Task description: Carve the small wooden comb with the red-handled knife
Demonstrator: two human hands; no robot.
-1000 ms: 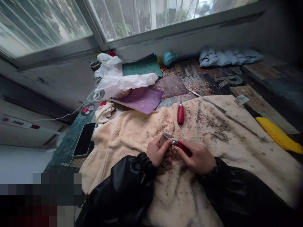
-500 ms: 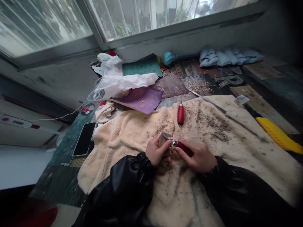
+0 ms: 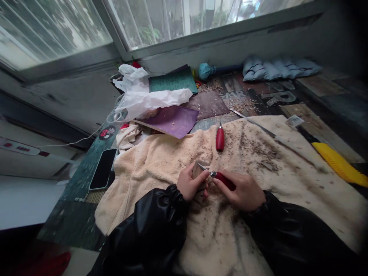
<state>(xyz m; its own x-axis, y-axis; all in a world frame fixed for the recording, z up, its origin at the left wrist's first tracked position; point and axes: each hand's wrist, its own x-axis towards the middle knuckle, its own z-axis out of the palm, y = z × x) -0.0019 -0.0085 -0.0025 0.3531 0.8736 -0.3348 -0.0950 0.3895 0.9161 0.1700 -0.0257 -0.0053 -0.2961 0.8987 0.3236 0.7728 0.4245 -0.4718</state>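
My left hand (image 3: 191,183) is closed around a small piece of wood (image 3: 197,168), whose top end shows above the fingers. In my right hand (image 3: 243,190) is a red-handled carving knife (image 3: 222,180), its blade pointing left and lying against the top of the wood. The left thumb sits close to the knife's metal collar. Both hands are over a beige towel (image 3: 155,165) strewn with wood shavings. Just beyond them on the towel lies a second red-handled tool (image 3: 220,138), its thin metal tip pointing away from me.
A phone (image 3: 102,169) lies left of the towel. Behind it are a white plastic bag (image 3: 155,99), a purple sheet (image 3: 178,120) and a green board (image 3: 174,81). A long metal blade (image 3: 253,122) and a yellow-handled tool (image 3: 340,163) lie to the right.
The wood and the knife blade have tilted slightly in my hands. Both hands keep nearly the same place and grip.
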